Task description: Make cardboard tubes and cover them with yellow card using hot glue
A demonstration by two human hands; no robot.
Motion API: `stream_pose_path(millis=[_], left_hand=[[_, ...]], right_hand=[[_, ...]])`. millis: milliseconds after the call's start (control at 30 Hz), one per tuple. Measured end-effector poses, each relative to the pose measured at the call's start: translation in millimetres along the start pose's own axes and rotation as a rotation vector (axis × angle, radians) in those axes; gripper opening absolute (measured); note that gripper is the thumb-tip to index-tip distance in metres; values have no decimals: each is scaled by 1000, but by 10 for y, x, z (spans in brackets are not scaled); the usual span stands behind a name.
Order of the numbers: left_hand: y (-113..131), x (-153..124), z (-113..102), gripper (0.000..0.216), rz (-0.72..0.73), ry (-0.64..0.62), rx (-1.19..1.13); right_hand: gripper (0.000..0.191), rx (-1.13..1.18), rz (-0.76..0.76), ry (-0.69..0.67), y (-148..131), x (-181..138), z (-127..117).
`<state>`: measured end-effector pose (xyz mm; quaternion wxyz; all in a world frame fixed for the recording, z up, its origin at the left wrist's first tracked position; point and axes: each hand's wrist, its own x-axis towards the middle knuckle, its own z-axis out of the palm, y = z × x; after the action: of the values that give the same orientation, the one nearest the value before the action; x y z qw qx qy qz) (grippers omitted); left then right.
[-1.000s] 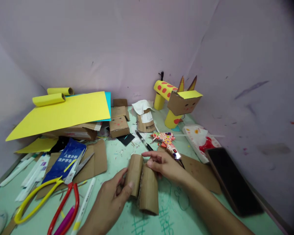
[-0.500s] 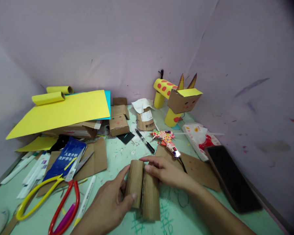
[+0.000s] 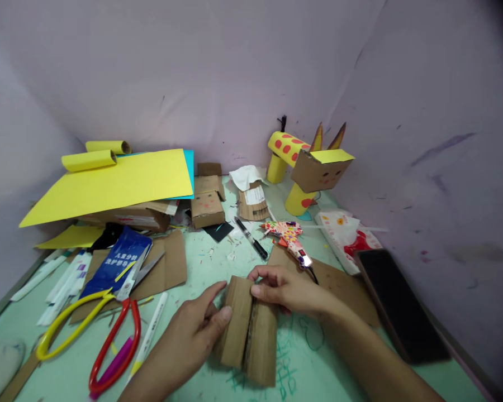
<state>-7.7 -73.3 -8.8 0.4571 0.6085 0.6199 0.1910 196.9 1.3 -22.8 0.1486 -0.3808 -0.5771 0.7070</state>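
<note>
A curled piece of brown cardboard (image 3: pixel 262 346) with a lengthwise gap between its two rounded halves lies on the green table in front of me. My right hand (image 3: pixel 283 290) pinches its far end near the gap, thumb on top. Along the left side is my left hand (image 3: pixel 197 326), with thumb and index finger apart; the thumb tip meets the cardboard's left edge, and the other fingers are partly hidden. Beyond my hands lie a black pen (image 3: pixel 250 238) and a floral glue gun (image 3: pixel 288 240) with a clear glue stick in its back.
A cardboard giraffe-like figure (image 3: pixel 321 170) stands at the back right. Scissors (image 3: pixel 123 304), white markers (image 3: pixel 148 332), a blue packet (image 3: pixel 115 262) and yellow sheets (image 3: pixel 134 181) crowd the left. A phone (image 3: pixel 398 304) and a tissue pack (image 3: pixel 347 240) lie on the right.
The cardboard's left half has tilted and looks flatter. My left thumb has slid from its top back to its left edge. My right hand keeps its pinch. The view has shifted slightly.
</note>
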Motion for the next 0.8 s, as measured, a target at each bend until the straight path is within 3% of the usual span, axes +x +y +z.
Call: stream_pose_path(millis=[300, 533, 633, 800], left_hand=[[-37, -5, 73, 65, -53, -86, -134], [-12, 20, 23, 59, -21, -94, -328], [8, 33, 4, 60, -83, 0, -422], [24, 63, -27, 59, -189, 338, -525]], right_hand=[[42, -31, 22, -46, -18, -23, -8], [43, 51, -44, 31, -34, -36, -34], [44, 109, -88, 87, -24, -13, -40], [39, 223, -194, 190, -15, 20, -31]])
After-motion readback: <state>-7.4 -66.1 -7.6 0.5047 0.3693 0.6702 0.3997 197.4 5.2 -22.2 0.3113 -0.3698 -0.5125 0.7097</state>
